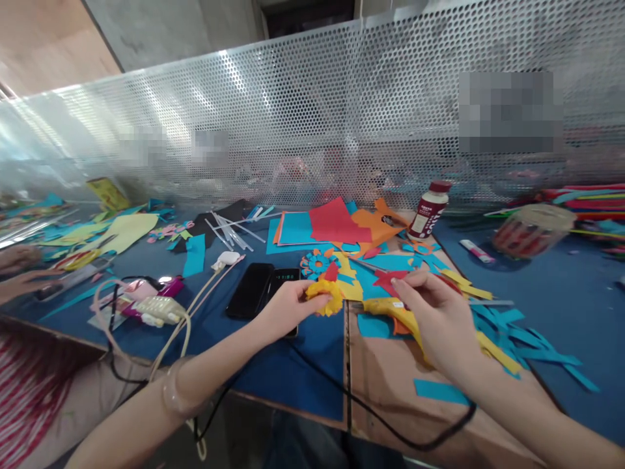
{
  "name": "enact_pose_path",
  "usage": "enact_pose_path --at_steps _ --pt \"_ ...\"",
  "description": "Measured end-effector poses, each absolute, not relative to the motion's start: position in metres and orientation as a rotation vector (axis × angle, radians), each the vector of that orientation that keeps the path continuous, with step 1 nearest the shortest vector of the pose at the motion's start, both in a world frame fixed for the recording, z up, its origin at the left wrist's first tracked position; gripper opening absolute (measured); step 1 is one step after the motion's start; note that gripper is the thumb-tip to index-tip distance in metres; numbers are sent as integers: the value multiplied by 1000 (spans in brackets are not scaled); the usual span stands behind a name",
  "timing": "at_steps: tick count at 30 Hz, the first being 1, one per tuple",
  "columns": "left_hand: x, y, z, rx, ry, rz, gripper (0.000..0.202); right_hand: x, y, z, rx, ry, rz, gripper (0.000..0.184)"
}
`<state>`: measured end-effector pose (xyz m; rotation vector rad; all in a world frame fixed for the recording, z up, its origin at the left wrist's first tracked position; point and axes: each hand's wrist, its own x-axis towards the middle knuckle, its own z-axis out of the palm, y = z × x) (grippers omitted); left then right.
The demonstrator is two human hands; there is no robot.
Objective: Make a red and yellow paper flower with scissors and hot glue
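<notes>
My left hand pinches a small yellow paper flower just above the blue table cover. My right hand is closed around a yellow glue gun whose nozzle points left toward the flower; its black cord runs down over the table edge. Both hands hover over cut paper pieces, with a blue paper flower and a red star shape just behind them. Two dark phones lie left of my left hand.
Sheets of red, orange and blue paper lie behind, next to a white bottle with a dark red cap. Blue paper strips litter the right. A perforated metal screen closes the back. Another person's hands work at far left.
</notes>
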<state>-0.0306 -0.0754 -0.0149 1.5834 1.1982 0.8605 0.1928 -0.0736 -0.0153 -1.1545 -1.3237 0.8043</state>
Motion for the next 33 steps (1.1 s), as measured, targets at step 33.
enact_pose_path --at_steps 33 --pt "12 -74 -14 1568 1096 968 30 173 -83 -27 -1033 -1185 977 22"
